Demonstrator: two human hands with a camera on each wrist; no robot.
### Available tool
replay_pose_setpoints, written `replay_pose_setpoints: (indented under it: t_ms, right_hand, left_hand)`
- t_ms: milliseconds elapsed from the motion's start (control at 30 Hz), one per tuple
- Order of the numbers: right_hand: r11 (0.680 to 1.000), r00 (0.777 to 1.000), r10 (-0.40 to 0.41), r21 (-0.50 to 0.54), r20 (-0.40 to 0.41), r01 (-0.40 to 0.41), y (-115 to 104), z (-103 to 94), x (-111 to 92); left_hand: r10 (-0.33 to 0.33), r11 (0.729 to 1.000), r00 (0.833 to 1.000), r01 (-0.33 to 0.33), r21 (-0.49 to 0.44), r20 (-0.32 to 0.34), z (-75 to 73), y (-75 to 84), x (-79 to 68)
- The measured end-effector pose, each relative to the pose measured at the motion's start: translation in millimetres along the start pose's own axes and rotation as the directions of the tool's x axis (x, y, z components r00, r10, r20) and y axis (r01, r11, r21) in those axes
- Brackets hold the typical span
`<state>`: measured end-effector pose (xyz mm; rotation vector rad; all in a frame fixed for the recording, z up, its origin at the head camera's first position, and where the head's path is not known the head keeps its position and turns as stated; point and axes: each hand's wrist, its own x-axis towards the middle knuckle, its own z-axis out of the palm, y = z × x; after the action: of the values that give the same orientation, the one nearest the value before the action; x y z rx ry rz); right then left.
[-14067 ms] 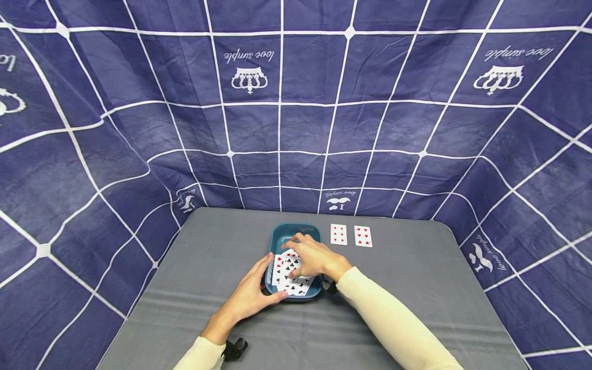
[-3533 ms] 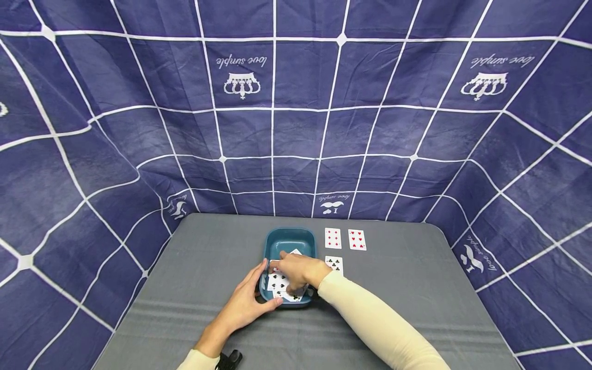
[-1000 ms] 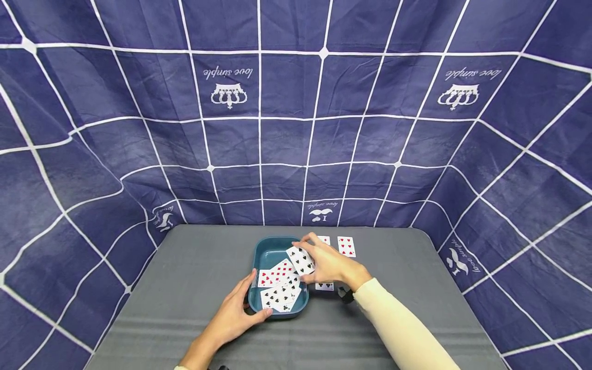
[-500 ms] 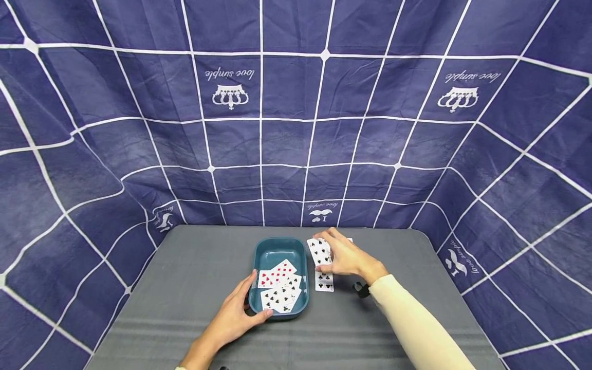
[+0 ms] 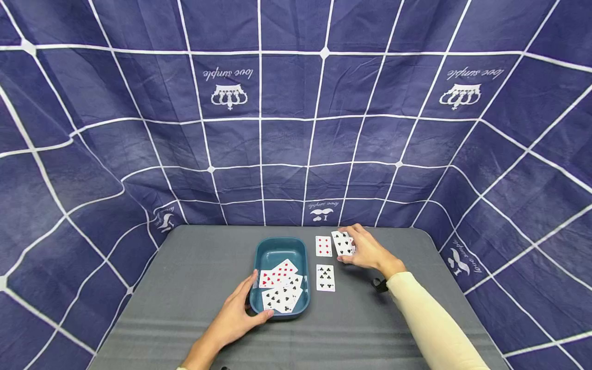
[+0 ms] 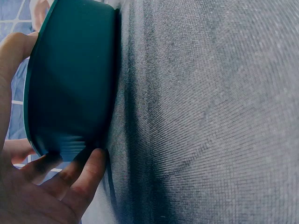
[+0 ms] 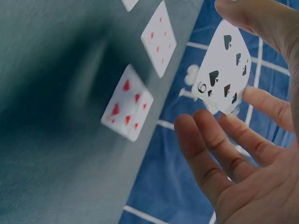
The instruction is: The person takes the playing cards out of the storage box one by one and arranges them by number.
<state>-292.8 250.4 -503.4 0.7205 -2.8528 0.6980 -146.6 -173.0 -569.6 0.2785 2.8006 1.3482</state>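
My right hand [image 5: 367, 252] pinches a six of spades [image 5: 342, 244] by its edges between thumb and fingertips. In the right wrist view the card's printed face shows, tilted above the table. Below it in that view lies a six of hearts [image 7: 126, 105], largely covered by the held card in the head view. Left of it is a six of diamonds [image 5: 324, 246], with a six of clubs [image 5: 325, 278] nearer the front. My left hand [image 5: 233, 318] holds a teal tray [image 5: 279, 246] at its near left corner, thumb at the rim and fingers against the wall.
Several overlapping playing cards [image 5: 281, 295], red and black suits, lie face up in the tray's near half. The grey cloth-covered table [image 5: 203, 267] ends at a blue gridded curtain [image 5: 291, 139] behind and at both sides.
My right hand has taken the six of spades out of the tray and carried it right, past the six of diamonds, to over the six of hearts. The left hand stays at the tray.
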Motion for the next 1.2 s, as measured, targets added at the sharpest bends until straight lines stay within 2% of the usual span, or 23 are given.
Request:
replay_pose_setpoints:
  t_ms: [233,533,800,1200]
  right_hand:
    - [0.997,0.995,0.076,-0.02,-0.063,-0.077,21.9,-1.0,-3.2]
    - [0.969,0.972,0.229,-0.08,-0.047,-0.232,45.5,-4.5,-13.2]
    - [0.964,0.965,0.257,-0.064,-0.042,-0.259,66.4,-0.1,-26.6]
    - [0.955,0.955,0.293,-0.026,-0.041,-0.295,84.3,10.8,-34.8]
  left_hand:
    - [0.013,1.0,1.0,-0.013,-0.003,0.009,-2.3,2.3,3.3]
    - [0.02,1.0,1.0,-0.02,-0.004,0.004,-3.5,3.7,2.3]
    - [0.024,1.0,1.0,-0.024,-0.006,0.006,-1.7,0.3,-0.6]
    - [0.012,1.0,1.0,-0.012,0.009,0.008,-2.2,-0.3,-0.6]
